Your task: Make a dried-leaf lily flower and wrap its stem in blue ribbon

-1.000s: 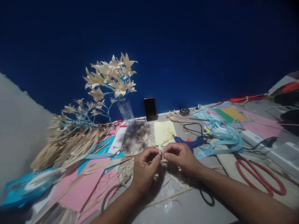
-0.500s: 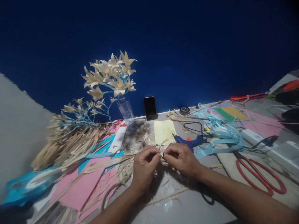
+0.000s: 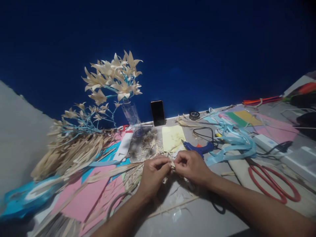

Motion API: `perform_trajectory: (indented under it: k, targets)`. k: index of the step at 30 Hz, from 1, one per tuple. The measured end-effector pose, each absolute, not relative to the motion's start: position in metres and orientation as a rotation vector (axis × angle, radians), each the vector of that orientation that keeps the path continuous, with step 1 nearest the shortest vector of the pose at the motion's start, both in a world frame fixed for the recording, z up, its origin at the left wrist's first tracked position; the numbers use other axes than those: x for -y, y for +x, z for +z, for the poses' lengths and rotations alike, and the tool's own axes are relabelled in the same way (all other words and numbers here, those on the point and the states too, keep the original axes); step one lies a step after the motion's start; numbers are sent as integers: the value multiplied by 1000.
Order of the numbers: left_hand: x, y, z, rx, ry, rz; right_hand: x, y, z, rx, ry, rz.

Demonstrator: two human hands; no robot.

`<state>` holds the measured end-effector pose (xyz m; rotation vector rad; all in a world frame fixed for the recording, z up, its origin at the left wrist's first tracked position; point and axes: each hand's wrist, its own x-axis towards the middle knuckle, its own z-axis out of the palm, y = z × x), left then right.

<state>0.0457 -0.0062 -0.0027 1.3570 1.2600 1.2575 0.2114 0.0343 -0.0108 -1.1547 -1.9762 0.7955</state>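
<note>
A glossy grey surface spreads across the lower half of the frame. Near its middle lies a pale yellow sheet, with a blue hot-glue gun at its right edge and dried husk scraps strewn to the left. Along the back stand a smartphone and a clear plastic bottle. Pink paper lies at lower left, partly covered by long husk strips.

A small, pale piece with a pointed tip, partly covered, is pinched between both hands.
</note>
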Motion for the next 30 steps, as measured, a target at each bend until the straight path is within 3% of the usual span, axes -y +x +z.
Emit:
perform_trajectory:
  k: [12,24,30]
  targets:
    - [3,43,-10,-1238,1318,1251,-40,215,-13,1913,-1227,978]
    - [5,46,-20,-1144,1245,1309,-39,215,-5,2061,-1102,778]
    - [3,45,-32,-938,1164,1203,-41,218,-2,2130,-1010,865]
